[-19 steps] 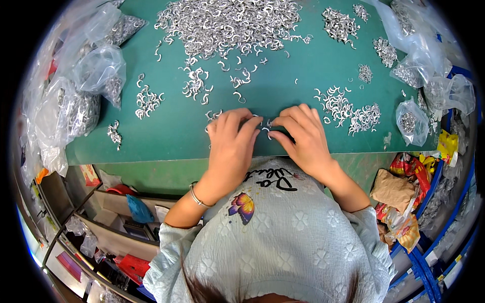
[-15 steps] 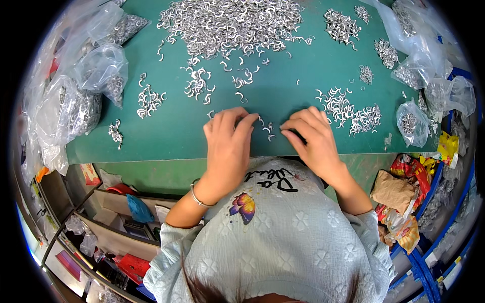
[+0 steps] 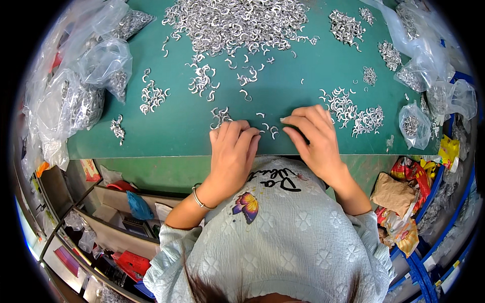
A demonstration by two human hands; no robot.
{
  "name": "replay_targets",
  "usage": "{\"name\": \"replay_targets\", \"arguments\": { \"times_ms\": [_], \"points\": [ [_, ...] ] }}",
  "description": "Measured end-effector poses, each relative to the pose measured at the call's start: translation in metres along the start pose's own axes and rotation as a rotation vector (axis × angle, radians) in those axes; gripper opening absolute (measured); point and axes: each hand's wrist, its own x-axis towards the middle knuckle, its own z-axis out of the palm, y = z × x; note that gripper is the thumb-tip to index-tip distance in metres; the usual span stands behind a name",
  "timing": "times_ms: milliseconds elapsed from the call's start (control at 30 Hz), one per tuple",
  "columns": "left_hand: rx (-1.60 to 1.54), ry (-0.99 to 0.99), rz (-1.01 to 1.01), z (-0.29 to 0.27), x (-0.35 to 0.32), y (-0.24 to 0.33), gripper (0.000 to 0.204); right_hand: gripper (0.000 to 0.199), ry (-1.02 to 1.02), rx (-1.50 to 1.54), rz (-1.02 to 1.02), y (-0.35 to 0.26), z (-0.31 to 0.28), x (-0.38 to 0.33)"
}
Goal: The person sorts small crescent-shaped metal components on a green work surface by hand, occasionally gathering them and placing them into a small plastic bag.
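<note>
My left hand (image 3: 233,151) rests at the near part of the green table (image 3: 166,136), fingers bent down and close together. A small silver crescent-shaped metal piece shows at its fingertips; whatever lies under them is hidden. Just beyond it is a small cluster of these crescent pieces (image 3: 221,116). Several loose crescents (image 3: 274,132) lie between my two hands. My right hand (image 3: 317,134) is to their right, thumb and index finger apart, with nothing visible between them. To its right is a spread of more crescent pieces (image 3: 342,107).
A large heap of crescents (image 3: 235,22) covers the far middle. Smaller piles (image 3: 152,96) lie left and right (image 3: 346,26). Clear plastic bags of metal pieces crowd the left edge (image 3: 86,108) and right edge (image 3: 414,123). Below the table's left side stands an open drawer (image 3: 116,227).
My left hand has drawn slightly right and nearer, uncovering the cluster beyond it. My right thumb and index finger have spread apart. The view has shifted slightly.
</note>
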Motion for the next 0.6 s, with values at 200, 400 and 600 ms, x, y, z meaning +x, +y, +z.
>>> {"name": "replay_targets", "arguments": {
  "times_ms": [200,400,600],
  "points": [
    [-0.046,0.134,0.020,-0.004,0.013,0.001,0.019,0.020,-0.044,0.034,0.007,-0.005,0.005,0.004],
    [0.027,0.113,0.084,0.010,0.028,-0.001,0.020,0.020,0.009,-0.001,0.044,-0.001,0.005,0.015],
    [-0.016,0.117,0.036,-0.005,0.013,-0.002,0.023,0.027,-0.005,0.067,0.005,-0.009,0.011,0.026]
  ]
}}
